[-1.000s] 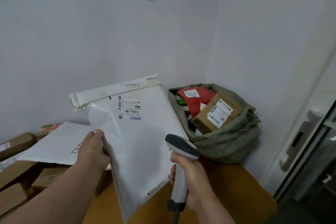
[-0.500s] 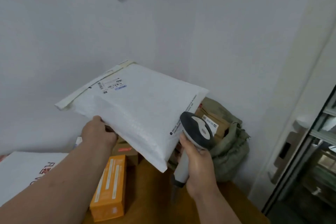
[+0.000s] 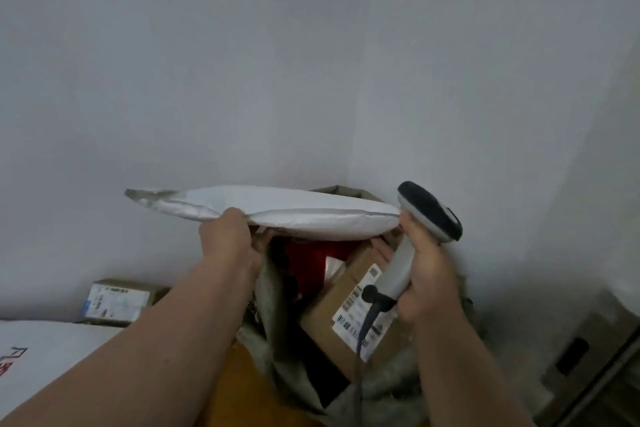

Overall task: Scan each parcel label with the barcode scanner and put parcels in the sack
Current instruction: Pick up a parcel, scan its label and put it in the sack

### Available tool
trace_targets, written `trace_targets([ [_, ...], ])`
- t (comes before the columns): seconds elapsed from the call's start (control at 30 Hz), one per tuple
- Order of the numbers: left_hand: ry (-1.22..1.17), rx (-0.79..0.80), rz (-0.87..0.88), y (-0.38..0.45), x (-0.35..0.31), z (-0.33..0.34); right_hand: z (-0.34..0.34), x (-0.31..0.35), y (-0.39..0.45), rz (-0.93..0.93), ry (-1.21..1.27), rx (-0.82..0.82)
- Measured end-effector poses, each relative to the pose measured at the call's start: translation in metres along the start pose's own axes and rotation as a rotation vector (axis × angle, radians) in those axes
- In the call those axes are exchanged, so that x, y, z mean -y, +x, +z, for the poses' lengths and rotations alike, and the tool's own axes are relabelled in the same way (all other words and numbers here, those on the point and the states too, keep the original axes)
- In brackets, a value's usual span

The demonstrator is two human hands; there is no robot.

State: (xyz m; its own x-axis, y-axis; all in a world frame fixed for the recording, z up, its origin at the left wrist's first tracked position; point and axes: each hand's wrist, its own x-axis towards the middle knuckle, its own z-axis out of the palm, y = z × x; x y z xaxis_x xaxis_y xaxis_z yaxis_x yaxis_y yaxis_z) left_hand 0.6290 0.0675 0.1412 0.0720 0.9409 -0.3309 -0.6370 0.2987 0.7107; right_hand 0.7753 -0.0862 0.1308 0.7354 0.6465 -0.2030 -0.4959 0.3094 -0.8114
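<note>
The left hand (image 3: 230, 236) is gripping the white parcel (image 3: 298, 213) at its near edge, thumb lying on top and the fingers curling underneath; the parcel is lying almost flat, just above the open mouth of the grey sack (image 3: 277, 298); the right hand (image 3: 427, 274) is closing around the handle of the barcode scanner (image 3: 420, 229), whose head is touching the parcel's right end; a brown box (image 3: 341, 315) and a red parcel (image 3: 311, 253) are lying inside the sack.

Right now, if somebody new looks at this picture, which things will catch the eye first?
First the white padded parcel, held flat by the left hand above the open sack. Next the barcode scanner, gripped in the right hand beside it. Inside the sack lie a labelled cardboard box and a red parcel.
</note>
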Motion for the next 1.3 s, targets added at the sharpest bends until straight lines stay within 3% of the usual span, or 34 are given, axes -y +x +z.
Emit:
trace_targets([
  [0.27, 0.158, 0.003, 0.081, -0.003, 0.078, 0.051, -0.034, 0.035, 0.114, 0.094, -0.018, -0.093],
  [0.4, 0.311, -0.065, -0.174, -0.007, 0.115, 0.061, -0.059, 0.029, 0.146, 0.179, -0.020, -0.128],
  [0.47, 0.461, -0.008, -0.294, -0.011, 0.114, 0.062, -0.069, 0.026, 0.155, 0.190, -0.053, -0.132],
  [0.53, 0.750, 0.126, -0.295, -0.020, 0.102, 0.059, -0.079, 0.027, 0.161, 0.197, -0.085, -0.145],
  [0.57, 0.950, 0.189, -0.195, -0.025, 0.093, 0.058, -0.082, 0.031, 0.161, 0.199, -0.092, -0.146],
  [0.63, 1.360, 0.189, 0.257, -0.026, 0.078, 0.061, -0.086, 0.035, 0.163, 0.189, -0.132, -0.148],
  [0.7, 1.533, 0.129, 0.706, -0.022, 0.066, 0.073, -0.090, 0.035, 0.165, 0.194, -0.165, -0.157],
  [0.73, 1.567, 0.158, 0.799, -0.020, 0.064, 0.078, -0.090, 0.035, 0.164, 0.193, -0.177, -0.163],
  [0.77, 1.661, 0.215, 0.804, -0.015, 0.066, 0.081, -0.092, 0.035, 0.164, 0.186, -0.188, -0.159],
  [0.87, 2.102, 0.488, 0.604, 0.005, 0.087, 0.080, -0.095, 0.036, 0.162, 0.191, -0.243, -0.177],
  [0.97, 2.239, 0.680, 0.527, 0.020, 0.108, 0.082, -0.098, 0.041, 0.162, 0.254, -0.274, -0.152],
  [1.13, 2.347, 0.767, 0.438, 0.038, 0.120, 0.081, -0.102, 0.042, 0.162, 0.351, -0.309, -0.094],
  [1.3, 2.392, 0.795, 0.482, 0.044, 0.140, 0.085, -0.103, 0.058, 0.167, 0.020, -0.224, -0.221],
])
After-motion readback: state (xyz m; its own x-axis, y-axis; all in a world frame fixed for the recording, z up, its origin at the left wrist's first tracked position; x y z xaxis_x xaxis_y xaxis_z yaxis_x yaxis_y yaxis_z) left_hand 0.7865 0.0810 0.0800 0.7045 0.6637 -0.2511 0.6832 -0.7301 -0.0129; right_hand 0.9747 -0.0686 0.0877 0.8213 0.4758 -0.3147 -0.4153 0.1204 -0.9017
